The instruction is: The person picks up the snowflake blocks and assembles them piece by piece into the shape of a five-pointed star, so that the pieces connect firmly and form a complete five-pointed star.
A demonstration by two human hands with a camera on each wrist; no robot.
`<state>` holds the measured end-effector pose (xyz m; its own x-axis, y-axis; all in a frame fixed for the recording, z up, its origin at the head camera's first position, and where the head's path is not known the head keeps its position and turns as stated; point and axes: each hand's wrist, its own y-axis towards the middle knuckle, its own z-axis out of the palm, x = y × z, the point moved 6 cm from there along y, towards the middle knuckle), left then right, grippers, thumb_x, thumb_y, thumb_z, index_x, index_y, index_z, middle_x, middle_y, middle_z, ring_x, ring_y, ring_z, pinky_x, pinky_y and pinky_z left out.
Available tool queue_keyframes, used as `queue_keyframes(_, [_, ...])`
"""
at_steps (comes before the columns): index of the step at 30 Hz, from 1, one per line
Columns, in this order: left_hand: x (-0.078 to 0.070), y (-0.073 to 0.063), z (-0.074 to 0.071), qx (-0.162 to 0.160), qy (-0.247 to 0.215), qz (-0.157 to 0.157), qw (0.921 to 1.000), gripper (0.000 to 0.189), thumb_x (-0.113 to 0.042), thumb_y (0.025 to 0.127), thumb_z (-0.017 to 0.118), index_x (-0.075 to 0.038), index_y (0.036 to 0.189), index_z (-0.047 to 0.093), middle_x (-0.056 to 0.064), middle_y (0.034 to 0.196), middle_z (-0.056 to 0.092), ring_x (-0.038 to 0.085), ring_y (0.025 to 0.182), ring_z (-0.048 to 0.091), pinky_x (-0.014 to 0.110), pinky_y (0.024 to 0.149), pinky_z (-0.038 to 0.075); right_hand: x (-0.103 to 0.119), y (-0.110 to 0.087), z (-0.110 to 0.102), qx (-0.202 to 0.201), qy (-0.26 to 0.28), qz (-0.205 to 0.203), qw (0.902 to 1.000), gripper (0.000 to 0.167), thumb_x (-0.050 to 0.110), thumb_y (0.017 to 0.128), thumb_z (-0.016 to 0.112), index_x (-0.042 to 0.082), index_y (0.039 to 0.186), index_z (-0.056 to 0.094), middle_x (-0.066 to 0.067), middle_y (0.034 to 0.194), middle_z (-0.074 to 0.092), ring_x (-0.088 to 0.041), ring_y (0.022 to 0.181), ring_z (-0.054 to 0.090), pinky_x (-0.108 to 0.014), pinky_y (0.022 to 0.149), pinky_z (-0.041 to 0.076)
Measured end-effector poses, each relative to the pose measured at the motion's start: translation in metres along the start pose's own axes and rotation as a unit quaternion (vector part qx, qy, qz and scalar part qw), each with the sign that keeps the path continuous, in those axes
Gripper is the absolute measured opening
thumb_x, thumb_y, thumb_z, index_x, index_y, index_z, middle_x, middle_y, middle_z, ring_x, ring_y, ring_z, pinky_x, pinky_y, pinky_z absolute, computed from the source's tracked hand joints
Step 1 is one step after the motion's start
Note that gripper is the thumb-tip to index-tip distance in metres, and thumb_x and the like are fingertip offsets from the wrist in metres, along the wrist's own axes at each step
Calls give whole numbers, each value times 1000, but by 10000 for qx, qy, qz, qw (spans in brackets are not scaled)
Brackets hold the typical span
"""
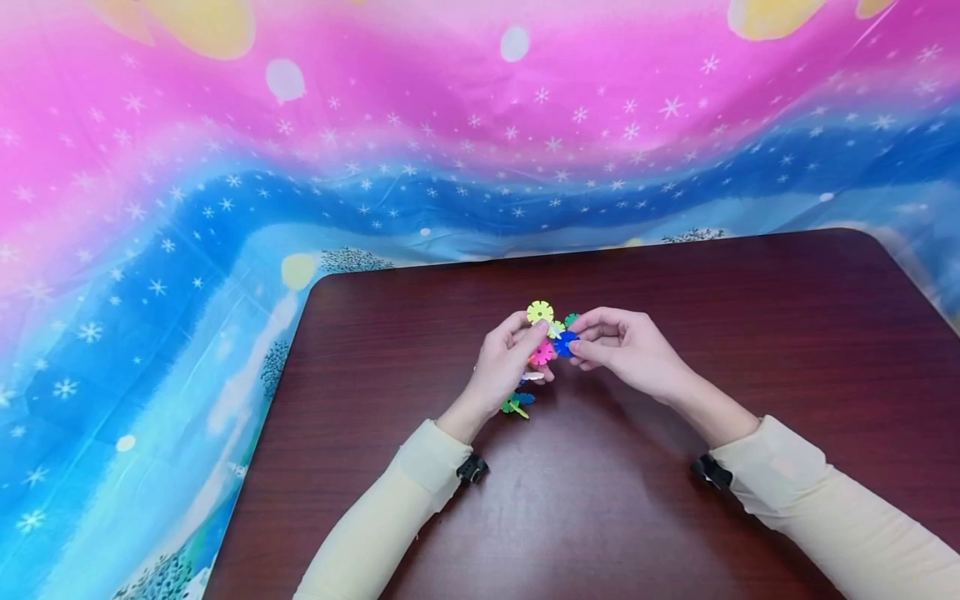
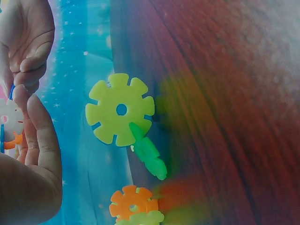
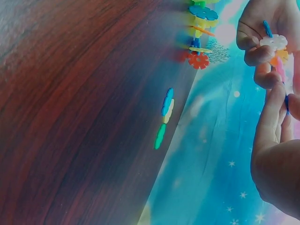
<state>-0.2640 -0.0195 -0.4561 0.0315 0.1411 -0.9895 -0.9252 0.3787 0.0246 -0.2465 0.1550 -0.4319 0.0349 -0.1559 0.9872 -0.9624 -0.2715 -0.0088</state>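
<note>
Both hands meet over the middle of the table, working on notched plastic snowflake discs. My left hand (image 1: 501, 358) grips a joined cluster, with a pink disc (image 1: 542, 353) showing by its thumb. In the right wrist view, a white disc (image 3: 274, 42) and an orange disc (image 3: 281, 56) belong to that cluster. Between thumb and fingers, my right hand (image 1: 637, 348) pinches a dark blue disc (image 1: 566, 344), right against the pink one. A yellow disc (image 1: 540, 312) and a green disc (image 1: 572, 320) show just beyond the fingers. The left fingers partly hide the cluster.
Near the left wrist are joined green, blue and yellow discs (image 1: 516, 404). In the left wrist view, an orange disc (image 2: 126, 201) appears low down. The dark wooden table (image 1: 675, 283) has rounded far corners, and a patterned cloth (image 1: 450, 117) hangs behind it.
</note>
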Motion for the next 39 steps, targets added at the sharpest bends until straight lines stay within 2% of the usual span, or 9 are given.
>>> queue_keyframes(3, [0,0,-1,14,161,34,9999,36,-32,107,61,1,121,59,20,89,70,19,60,70,32,66,62,1,-1,0,-6,-34,-55,10000,28,5,96,74,-7,119,65,-25,101,70,-25,85,76,-42,80,62])
queue_keyframes(6, [0,-1,-1,-80,200,70,9997,31,-31,105,65,-2,115,64,14,88,71,20,63,72,46,71,63,1,-2,0,-78,-116,-86,9999,27,5,96,75,-6,119,66,-23,99,71,-24,84,76,-39,79,62])
queue_keyframes(10, [0,-3,0,-228,220,148,9994,27,-29,103,68,-3,112,67,27,97,69,20,66,73,56,73,60,0,-3,0,-283,-228,-158,9992,27,3,94,76,-6,118,69,-22,98,72,-22,82,77,-36,78,62])
queue_keyframes(20, [-2,-7,2,-430,74,316,9985,30,-25,102,70,1,118,68,29,97,69,18,65,73,52,71,61,-3,-2,3,-742,-258,-193,9967,22,1,94,75,-9,114,70,-22,96,73,-19,79,77,-37,76,62])
queue_keyframes(26, [-1,-5,-6,-433,234,262,9984,28,-25,103,69,0,113,69,32,95,68,18,63,72,45,67,63,-1,4,9,-542,-189,-144,9982,25,-2,94,75,-8,117,67,-23,98,71,-22,80,76,-36,76,63])
queue_keyframes(29, [-2,-4,-13,-424,185,183,9988,28,-25,103,68,1,112,69,32,94,67,17,61,71,43,64,63,0,8,13,-312,-156,-153,9993,31,5,96,75,-6,123,66,-23,103,71,-28,85,76,-37,78,62])
queue_keyframes(34, [-8,-4,-38,-672,-78,-60,9977,30,-24,102,69,3,115,68,17,84,71,16,59,70,36,58,62,-4,16,15,-218,-475,-4,9986,35,24,100,73,3,127,67,-18,108,73,-37,94,73,-44,83,61])
queue_keyframes(37, [-12,-5,-64,-956,-38,-137,9953,34,-27,101,70,3,115,68,9,78,69,17,59,70,33,59,61,-8,21,19,-19,-1049,79,9944,33,28,100,72,6,124,69,-13,108,73,-36,96,71,-44,82,60])
queue_keyframes(39, [-13,-6,-82,-1168,43,-173,9930,35,-30,101,71,2,116,69,7,77,68,17,59,70,34,60,61,-10,25,25,286,-1622,63,9863,30,29,99,73,9,122,71,-7,106,73,-29,94,71,-42,80,59])
